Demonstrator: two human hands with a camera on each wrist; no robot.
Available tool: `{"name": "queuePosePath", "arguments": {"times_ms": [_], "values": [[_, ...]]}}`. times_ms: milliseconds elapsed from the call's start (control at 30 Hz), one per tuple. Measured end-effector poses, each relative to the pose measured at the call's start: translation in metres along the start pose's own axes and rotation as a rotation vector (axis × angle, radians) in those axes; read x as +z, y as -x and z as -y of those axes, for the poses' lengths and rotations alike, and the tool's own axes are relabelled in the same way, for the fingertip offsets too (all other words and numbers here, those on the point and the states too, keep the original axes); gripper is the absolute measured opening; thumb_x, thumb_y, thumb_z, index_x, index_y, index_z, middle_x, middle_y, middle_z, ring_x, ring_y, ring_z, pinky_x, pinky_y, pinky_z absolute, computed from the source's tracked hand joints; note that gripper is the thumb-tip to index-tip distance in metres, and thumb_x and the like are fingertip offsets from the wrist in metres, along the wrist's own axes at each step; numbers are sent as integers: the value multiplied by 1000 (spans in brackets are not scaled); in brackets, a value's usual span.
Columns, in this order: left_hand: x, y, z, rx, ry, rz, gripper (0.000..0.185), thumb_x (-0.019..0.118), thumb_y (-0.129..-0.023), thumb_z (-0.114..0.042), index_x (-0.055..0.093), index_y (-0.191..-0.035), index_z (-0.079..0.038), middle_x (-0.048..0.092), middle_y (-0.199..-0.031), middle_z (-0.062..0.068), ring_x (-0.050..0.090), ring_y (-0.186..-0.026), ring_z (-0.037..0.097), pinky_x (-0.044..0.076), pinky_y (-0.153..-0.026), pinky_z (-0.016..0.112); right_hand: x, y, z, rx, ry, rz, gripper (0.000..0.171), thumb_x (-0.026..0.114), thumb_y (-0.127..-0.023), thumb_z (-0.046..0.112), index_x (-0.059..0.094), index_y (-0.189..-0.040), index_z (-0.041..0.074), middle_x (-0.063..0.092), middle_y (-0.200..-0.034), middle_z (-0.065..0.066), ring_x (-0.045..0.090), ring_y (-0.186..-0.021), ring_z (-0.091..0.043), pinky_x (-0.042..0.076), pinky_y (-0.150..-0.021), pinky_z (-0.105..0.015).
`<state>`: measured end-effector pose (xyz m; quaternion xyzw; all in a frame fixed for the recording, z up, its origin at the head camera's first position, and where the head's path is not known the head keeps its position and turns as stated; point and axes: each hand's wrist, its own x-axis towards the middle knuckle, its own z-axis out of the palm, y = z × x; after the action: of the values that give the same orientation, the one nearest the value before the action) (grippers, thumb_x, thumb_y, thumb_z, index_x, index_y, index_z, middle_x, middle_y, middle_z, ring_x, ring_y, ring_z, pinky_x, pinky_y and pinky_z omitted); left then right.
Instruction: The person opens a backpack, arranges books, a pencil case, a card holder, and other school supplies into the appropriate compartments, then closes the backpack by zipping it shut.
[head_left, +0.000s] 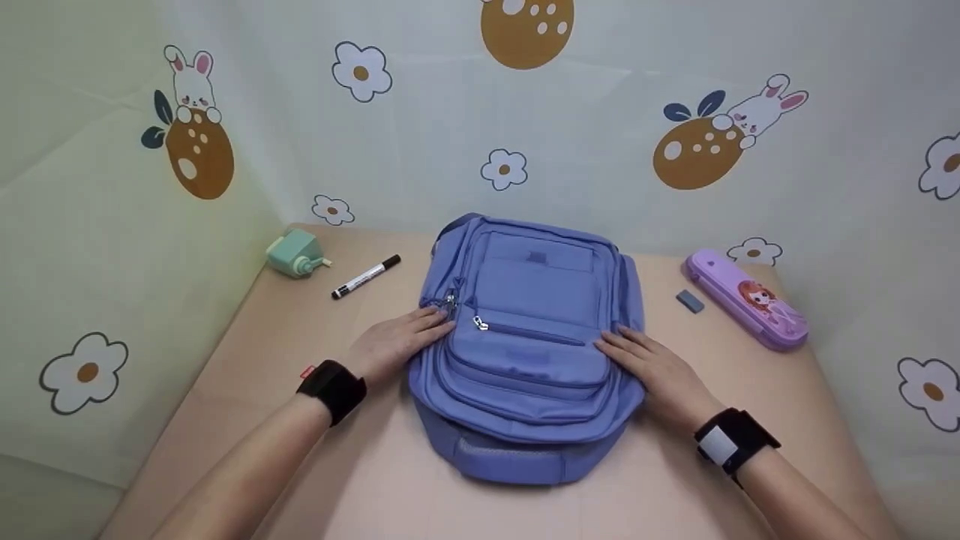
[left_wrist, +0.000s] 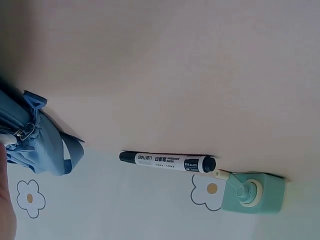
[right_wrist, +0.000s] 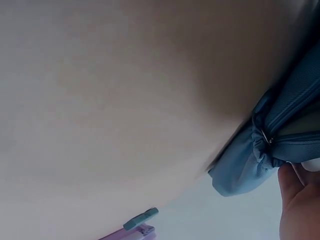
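Observation:
A blue backpack [head_left: 536, 292] lies flat on the table, front pockets facing up and its top end toward the back wall. My left hand [head_left: 397, 341] rests on its left side with fingers extended, close to the metal zipper pulls [head_left: 450, 300]. On the opposite side, my right hand [head_left: 660, 375] lays its fingers over the bag's right edge beside the front pocket. The right wrist view shows the thumb and part of the hand [right_wrist: 300, 205] against the bag's side [right_wrist: 240, 165]. Only a sliver of the left hand [left_wrist: 5, 205] enters the left wrist view.
Left of the bag lie a black-capped whiteboard marker [head_left: 366, 277] and a mint-green pencil sharpener [head_left: 296, 253] with a small crank. To the right are a grey-blue eraser [head_left: 690, 301] and a purple pencil case [head_left: 746, 300]. A patterned cloth wall [head_left: 427, 150] rises behind the table.

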<state>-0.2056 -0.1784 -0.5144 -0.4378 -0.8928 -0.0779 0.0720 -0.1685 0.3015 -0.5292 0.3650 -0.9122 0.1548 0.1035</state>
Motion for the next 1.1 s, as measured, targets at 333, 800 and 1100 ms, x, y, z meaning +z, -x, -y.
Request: {"name": "queuePosePath", "arguments": {"times_ms": [333,800,1100], "values": [[2,7,-6,-84,68,50,57,44,-103,2,39,-158,-10,35,-162,14,30,-150,31,29,-119,46,-2,9,3,84,-44,65,90,56,-76,-17,42,-157,19,36,-163,-3,30,-150,-32,29,-116,-57],[9,12,-12,-175,175,-39,52,57,-100,-9,48,-152,-7,41,-160,11,34,-149,28,30,-118,44,-11,16,7,116,-145,30,48,68,-98,20,58,-144,9,50,-153,-11,40,-144,-34,29,-117,-45],[2,12,-11,-397,299,-134,60,63,-96,-9,46,-153,-7,50,-152,14,46,-141,30,35,-116,46,-30,-2,10,89,-104,48,43,71,-96,18,64,-137,5,58,-144,-15,48,-139,-37,37,-112,-55]]}}
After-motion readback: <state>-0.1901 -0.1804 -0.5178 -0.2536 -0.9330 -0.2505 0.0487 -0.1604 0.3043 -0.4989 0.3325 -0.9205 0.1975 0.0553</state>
